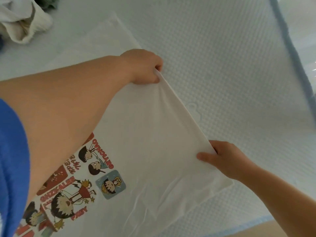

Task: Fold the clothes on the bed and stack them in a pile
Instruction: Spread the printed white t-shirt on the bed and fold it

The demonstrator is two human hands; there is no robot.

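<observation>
A white T-shirt [148, 134] with cartoon prints lies spread across the bed. The prints show at its lower left. My left hand [143, 67] pinches one corner of the shirt's straight edge at the far end. My right hand [224, 159] grips the other corner of that same edge nearer to me. The edge is stretched taut between both hands and lifted slightly off the mattress. My left forearm covers part of the shirt.
The bed [222, 57] has a pale textured cover with a blue border [287, 36] at the right. A heap of cream and white clothes [22, 21] lies at the top left. A flat white cloth [106, 40] lies beyond the shirt.
</observation>
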